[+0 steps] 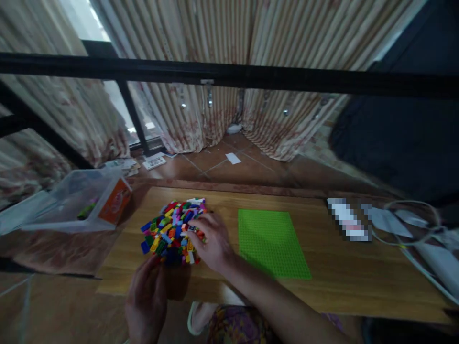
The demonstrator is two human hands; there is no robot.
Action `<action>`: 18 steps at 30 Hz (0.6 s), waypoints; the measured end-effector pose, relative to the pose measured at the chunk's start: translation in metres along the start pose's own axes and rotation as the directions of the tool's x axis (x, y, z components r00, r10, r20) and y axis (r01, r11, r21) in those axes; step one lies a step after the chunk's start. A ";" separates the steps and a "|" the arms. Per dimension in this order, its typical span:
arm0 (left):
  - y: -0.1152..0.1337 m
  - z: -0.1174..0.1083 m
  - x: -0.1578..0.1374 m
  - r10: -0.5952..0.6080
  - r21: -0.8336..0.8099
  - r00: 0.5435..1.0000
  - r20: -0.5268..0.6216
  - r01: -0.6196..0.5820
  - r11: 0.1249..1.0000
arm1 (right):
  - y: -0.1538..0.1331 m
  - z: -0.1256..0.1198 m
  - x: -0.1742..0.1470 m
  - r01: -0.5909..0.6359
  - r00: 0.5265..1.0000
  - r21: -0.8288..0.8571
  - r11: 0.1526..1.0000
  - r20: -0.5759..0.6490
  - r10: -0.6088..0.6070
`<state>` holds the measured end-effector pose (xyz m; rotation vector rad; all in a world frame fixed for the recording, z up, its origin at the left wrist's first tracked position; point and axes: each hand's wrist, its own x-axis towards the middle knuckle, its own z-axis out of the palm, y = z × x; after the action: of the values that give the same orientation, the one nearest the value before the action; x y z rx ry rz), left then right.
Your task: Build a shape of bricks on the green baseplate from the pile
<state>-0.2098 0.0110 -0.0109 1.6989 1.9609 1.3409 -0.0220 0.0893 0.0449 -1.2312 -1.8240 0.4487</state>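
Observation:
A heap of small toy building bricks [168, 229] in many colours lies on the left part of the wooden table. My right hand [213, 243] reaches over the heap's right side, thumb and forefinger apart among the bricks. Whether those fingertips touch a brick is hard to see. At the heap's near edge is my left hand [146, 296], its fingers drawn together. Anything between them is hidden by the hand and shadow. To the right of my right hand, a bright green studded baseplate [270, 243] lies flat on the table.
Left of the table [333, 282] stands a clear plastic box [75, 205] with an orange label. A pixelated object [347, 220] lies at the right, near white cables [398, 243] and papers. Beyond are a dark metal bar [229, 76] and striped curtains [215, 43].

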 end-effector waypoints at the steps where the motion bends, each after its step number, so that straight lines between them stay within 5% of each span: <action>1: 0.004 0.003 0.000 0.013 0.002 1.000 0.005 -0.013 1.000 | -0.004 -0.009 -0.005 -0.030 0.999 0.077 0.997 -0.028 0.033; 6: 0.041 0.030 -0.012 0.083 -0.130 0.977 0.194 -0.058 0.990 | -0.010 -0.048 -0.050 -0.289 0.936 0.415 0.862 -0.065 0.346; 10: 0.071 0.060 -0.035 0.181 -0.290 0.918 0.354 -0.076 0.954 | -0.001 -0.064 -0.088 -0.487 0.790 0.615 0.621 0.006 0.614; 12: 0.083 0.071 -0.049 0.201 -0.344 0.885 0.420 -0.050 0.938 | 0.001 -0.070 -0.105 -0.544 0.740 0.633 0.552 0.051 0.671; 14: 0.093 0.076 -0.062 0.230 -0.397 0.842 0.488 -0.021 0.918 | 0.002 -0.076 -0.121 -0.551 0.740 0.652 0.520 0.093 0.667; 18: 0.107 0.073 -0.084 0.292 -0.440 0.785 0.546 -0.028 0.898 | 0.009 -0.084 -0.153 -0.594 0.746 0.563 0.575 0.117 0.656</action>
<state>-0.0633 -0.0361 -0.0049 1.8066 1.1023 0.9807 0.0721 -0.0549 0.0160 -1.3919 -0.9608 1.2162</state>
